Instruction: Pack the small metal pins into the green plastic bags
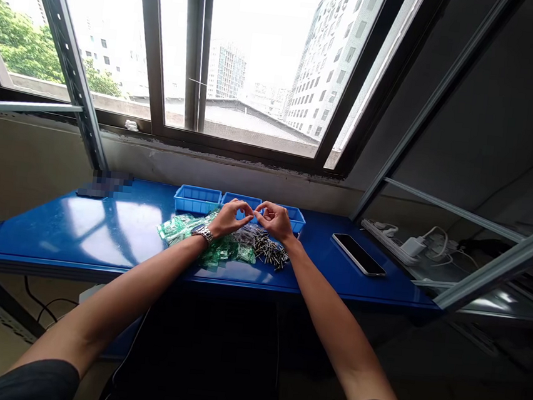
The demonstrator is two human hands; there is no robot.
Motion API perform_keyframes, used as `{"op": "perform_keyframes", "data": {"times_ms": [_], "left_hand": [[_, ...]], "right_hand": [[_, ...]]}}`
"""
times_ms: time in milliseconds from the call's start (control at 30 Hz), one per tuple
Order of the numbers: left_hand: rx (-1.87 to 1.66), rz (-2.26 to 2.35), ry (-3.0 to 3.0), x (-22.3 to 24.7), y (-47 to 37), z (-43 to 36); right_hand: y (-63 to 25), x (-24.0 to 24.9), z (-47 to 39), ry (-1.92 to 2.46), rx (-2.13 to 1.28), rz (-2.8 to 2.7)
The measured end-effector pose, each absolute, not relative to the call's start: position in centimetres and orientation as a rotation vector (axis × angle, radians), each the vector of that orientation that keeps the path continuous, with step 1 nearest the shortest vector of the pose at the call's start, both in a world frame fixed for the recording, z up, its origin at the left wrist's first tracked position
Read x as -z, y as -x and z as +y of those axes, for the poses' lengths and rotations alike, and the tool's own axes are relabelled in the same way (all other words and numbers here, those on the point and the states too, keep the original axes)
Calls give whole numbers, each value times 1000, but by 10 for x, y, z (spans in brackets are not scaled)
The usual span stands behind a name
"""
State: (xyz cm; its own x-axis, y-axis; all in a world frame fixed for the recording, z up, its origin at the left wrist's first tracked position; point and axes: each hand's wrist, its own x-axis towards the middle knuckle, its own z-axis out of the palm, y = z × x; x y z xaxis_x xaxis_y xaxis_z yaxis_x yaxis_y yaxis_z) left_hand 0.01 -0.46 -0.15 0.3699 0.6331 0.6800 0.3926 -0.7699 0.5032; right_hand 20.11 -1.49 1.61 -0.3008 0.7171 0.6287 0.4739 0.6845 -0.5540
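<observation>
My left hand (231,217), with a metal watch (203,232) on its wrist, and my right hand (274,220) meet at the fingertips above the blue table. Each hand's thumb and index finger are pinched together; anything between them is too small to make out. Below and left of the hands lie green-tinted clear plastic packets (181,228). Under my right hand is a pile of small dark and metallic pin-like parts (269,252). Behind the hands stand blue bins, one at the left (197,201), one in the middle (242,199) and one at the right (297,218).
A phone (358,255) lies on the table (103,234) at the right. Beyond it, a power strip (392,242) with a white charger and cables sits on a shelf. Metal posts rise on both sides, and a window is behind the table. A blurred dark item (102,185) lies at the back left.
</observation>
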Motion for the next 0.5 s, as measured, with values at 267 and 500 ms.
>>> {"op": "perform_keyframes", "data": {"times_ms": [267, 500], "left_hand": [[-1444, 973, -2322, -2, 1, -5], [-1442, 962, -2322, -1, 1, -4]], "right_hand": [[-205, -16, -11, 947, -365, -2009], [-204, -12, -8, 953, -403, -2090]]}}
